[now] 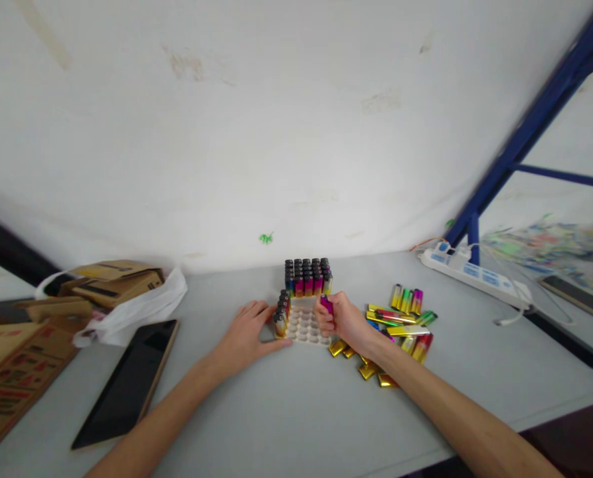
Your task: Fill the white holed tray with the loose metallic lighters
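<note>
A pale tray with rows of round holes lies on the table between my hands. Black-topped lighters stand upright along its left side. Behind the tray is a tight block of upright lighters, with purple, yellow and blue bodies. My left hand rests at the tray's left edge, fingers apart, thumb along the front corner. Over the tray's right side, my right hand is closed around a purple lighter. Beside that hand lies a loose pile of shiny coloured lighters, partly hidden by my forearm.
A dark tablet lies on the left, with cardboard boxes and a white plastic bag beyond it. At the right back are a white power strip and a blue metal frame. A white wall closes off the back.
</note>
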`<control>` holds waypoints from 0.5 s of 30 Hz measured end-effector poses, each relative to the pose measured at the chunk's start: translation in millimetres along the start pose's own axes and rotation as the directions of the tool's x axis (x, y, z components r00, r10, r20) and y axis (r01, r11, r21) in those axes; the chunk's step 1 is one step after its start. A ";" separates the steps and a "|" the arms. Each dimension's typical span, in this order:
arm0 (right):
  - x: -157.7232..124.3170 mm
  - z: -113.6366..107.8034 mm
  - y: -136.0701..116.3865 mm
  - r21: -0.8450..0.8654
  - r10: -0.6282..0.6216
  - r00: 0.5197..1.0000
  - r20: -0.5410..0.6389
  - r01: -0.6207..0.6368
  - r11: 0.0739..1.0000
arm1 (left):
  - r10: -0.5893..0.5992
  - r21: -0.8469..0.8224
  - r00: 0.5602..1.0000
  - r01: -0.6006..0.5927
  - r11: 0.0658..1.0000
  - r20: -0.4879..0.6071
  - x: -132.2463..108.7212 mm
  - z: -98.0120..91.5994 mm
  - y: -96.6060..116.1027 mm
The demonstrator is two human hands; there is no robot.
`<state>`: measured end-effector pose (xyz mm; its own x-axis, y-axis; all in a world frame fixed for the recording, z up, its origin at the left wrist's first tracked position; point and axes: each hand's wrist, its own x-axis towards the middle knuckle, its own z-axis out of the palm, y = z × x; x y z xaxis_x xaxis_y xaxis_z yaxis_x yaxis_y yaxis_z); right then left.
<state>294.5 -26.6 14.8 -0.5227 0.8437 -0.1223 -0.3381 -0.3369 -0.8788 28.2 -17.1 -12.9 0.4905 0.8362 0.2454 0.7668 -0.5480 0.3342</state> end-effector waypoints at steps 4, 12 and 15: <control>-1.3 5.5 -2.5 -0.010 -0.008 0.998 -0.065 0.007 1.000 | -0.001 0.014 1.000 0.001 1.000 0.010 0.1 -0.8 1.2; -7.6 10.1 -12.5 -0.174 -0.158 0.983 -0.090 0.140 0.975 | 0.010 0.009 1.000 -0.010 1.000 0.016 -0.2 -1.9 3.5; -6.4 4.7 -14.7 -0.383 -0.294 0.950 -0.106 0.234 0.894 | 0.011 0.002 1.000 -0.011 1.000 0.015 0.0 -2.5 4.9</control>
<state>299.1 -29.0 30.7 -0.3138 0.9449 0.0934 -0.1249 0.0564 -0.9906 30.9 -19.8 -9.0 0.5053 0.8302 0.2356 0.7622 -0.5574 0.3292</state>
